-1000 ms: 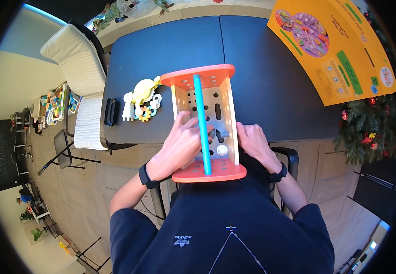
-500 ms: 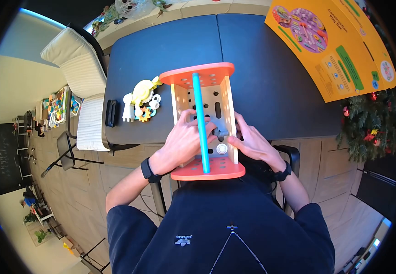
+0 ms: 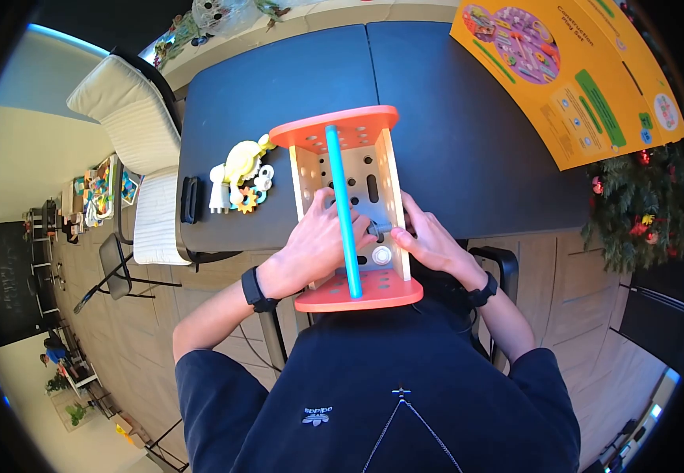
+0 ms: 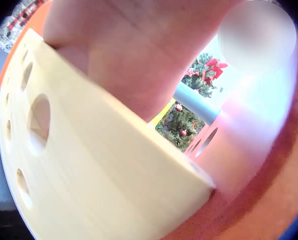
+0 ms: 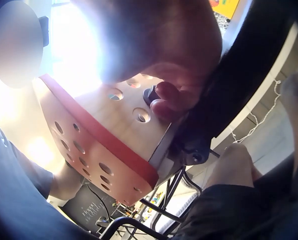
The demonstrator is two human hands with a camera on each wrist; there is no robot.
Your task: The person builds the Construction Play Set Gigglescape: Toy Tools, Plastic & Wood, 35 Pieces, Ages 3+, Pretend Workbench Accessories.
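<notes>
A toy wooden toolbox (image 3: 387,169) with red end panels and a blue handle bar (image 3: 338,181) stands at the table's near edge. A grey toy bolt (image 3: 382,228) pokes inward through its right side panel. My left hand (image 3: 314,240) reaches into the box under the bar, its fingertips gripping a grey nut (image 3: 373,229) at the bolt's inner end, partly hidden. Against the right panel, my right hand (image 3: 436,243) has its thumb at the top edge. In the right wrist view its curled fingers (image 5: 165,107) hold the bolt's dark head (image 5: 150,95) outside.
Inside the box a white round piece (image 3: 381,255) sits near the front. Yellow and white toy parts with gears (image 3: 243,173) lie on the dark table (image 3: 279,87) to the left, beside a black case (image 3: 191,199). A yellow carton (image 3: 570,79) stands at the back right.
My right hand has opened its grasp and brought the thumb over the right panel's edge toward the bolt. The toolbox has shifted slightly left in view; my left hand stays inside it.
</notes>
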